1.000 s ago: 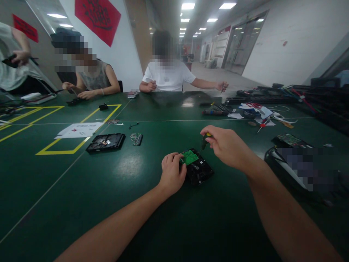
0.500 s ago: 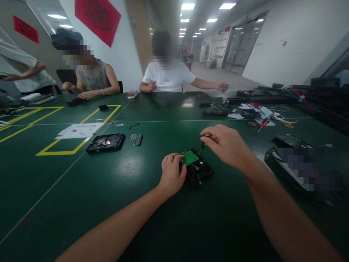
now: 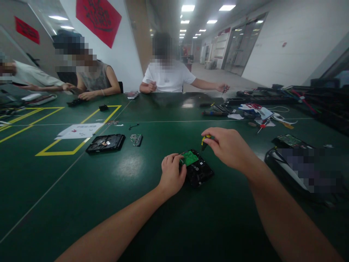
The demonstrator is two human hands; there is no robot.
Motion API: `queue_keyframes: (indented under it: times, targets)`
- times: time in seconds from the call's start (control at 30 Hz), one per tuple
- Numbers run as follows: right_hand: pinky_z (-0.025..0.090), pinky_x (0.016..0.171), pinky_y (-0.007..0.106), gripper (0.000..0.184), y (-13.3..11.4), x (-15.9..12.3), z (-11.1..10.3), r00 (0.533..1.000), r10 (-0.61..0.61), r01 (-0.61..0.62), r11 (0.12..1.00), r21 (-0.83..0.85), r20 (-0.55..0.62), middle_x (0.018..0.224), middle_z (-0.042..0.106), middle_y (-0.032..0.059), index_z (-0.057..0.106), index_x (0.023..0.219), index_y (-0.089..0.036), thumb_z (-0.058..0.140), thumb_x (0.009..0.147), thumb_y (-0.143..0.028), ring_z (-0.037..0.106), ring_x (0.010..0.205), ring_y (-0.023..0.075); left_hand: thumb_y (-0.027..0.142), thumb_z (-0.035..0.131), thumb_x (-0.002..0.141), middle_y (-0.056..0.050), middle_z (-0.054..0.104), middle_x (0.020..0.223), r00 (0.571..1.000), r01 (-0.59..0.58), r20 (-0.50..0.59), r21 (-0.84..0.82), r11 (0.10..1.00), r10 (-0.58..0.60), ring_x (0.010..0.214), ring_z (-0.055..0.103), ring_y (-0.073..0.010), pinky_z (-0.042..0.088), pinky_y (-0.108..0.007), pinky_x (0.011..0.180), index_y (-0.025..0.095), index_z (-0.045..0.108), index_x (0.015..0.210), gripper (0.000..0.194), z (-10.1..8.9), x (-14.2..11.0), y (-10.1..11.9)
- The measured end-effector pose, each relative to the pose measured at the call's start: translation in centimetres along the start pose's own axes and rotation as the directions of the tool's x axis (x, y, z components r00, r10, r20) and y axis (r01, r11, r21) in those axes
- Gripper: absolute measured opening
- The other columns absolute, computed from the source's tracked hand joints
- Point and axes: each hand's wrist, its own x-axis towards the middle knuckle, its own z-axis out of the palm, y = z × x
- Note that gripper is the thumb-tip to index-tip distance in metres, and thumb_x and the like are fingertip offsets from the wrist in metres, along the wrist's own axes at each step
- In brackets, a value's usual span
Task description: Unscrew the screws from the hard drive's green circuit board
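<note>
Below the right fingers (image 3: 214, 131) pinching a screwdriver (image 3: 203, 145), left fingers (image 3: 173, 158) clasp the drive (image 3: 201, 172) along one edge.

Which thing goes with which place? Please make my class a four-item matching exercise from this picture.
Things
1. screwdriver
2. green circuit board
3. white paper
4. larger red poster

Places
A. overlapping a yellow outline
B. on a wall
C. on the black device
D. in the wearer's right hand

Pairs: 1-D, 2-C, 3-A, 4-B
</note>
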Motion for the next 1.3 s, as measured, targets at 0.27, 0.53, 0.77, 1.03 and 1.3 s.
queue_keyframes:
  times: [0.27, 0.53, 0.77, 1.03, 1.3]
  targets:
    - [0.05, 0.089, 0.039, 0.024, 0.34, 0.17, 0.1, 1.0, 0.02, -0.02, 0.999, -0.028, 0.0, 0.106, 0.076, 0.0117, 0.078, 0.114, -0.019, 0.061, 0.098, -0.023, 0.069, 0.099, 0.0269, 0.022, 0.059, 0.094, -0.011, 0.06, 0.128, 1.0, 0.001, -0.005, 0.011, 1.0, -0.001, 0.125, 0.054, -0.0309, 0.042, -0.054, 0.11, 0.024, 0.06, 0.126, 0.032, 0.23, -0.06, -0.15]
    - [0.05, 0.089, 0.036, 0.025, -0.01, 0.12, -0.12, 0.998, -0.05, 0.048, 0.997, 0.062, 0.03, 0.104, 0.077, 0.008, 0.079, 0.109, -0.021, 0.057, 0.1, -0.024, 0.07, 0.097, 0.0232, 0.022, 0.058, 0.095, -0.011, 0.06, 0.128, 1.0, 0.0, -0.002, 0.009, 1.0, 0.001, 0.126, 0.054, -0.0306, 0.042, -0.054, 0.11, 0.024, 0.061, 0.125, 0.03, 0.19, -0.05, -0.16]
    - [0.051, 0.084, 0.032, 0.036, -0.08, -0.14, -0.39, 0.997, -0.042, 0.034, 0.992, 0.125, 0.058, 0.117, 0.077, 0.0055, 0.073, 0.119, -0.021, 0.049, 0.095, -0.008, 0.072, 0.094, 0.0204, 0.022, 0.059, 0.094, -0.011, 0.06, 0.128, 1.0, 0.004, 0.001, 0.014, 1.0, -0.004, 0.125, 0.054, -0.0311, 0.042, -0.054, 0.11, 0.025, 0.06, 0.126, 0.033, 0.17, -0.02, -0.12]
    - [0.045, 0.077, 0.035, 0.019, -0.03, 0.07, -0.04, 0.996, 0.086, -0.086, 0.991, -0.101, -0.005, 0.094, 0.075, 0.0087, 0.071, 0.099, -0.02, 0.06, 0.1, -0.035, 0.068, 0.087, 0.0249, 0.022, 0.058, 0.095, -0.011, 0.06, 0.129, 1.0, 0.003, 0.005, 0.017, 1.0, -0.003, 0.125, 0.054, -0.0308, 0.042, -0.054, 0.109, 0.025, 0.06, 0.126, 0.031, 0.07, -0.01, -0.01]
    - [0.044, 0.083, 0.033, 0.014, 0.34, 0.24, 0.17, 1.0, -0.022, 0.022, 1.0, 0.018, 0.006, 0.096, 0.073, 0.0062, 0.074, 0.102, -0.021, 0.061, 0.098, -0.026, 0.065, 0.093, 0.0223, 0.022, 0.059, 0.094, -0.011, 0.06, 0.128, 1.0, 0.0, -0.004, 0.006, 1.0, 0.0, 0.125, 0.054, -0.0308, 0.042, -0.054, 0.109, 0.025, 0.06, 0.126, 0.032, 0.17, -0.02, -0.06]
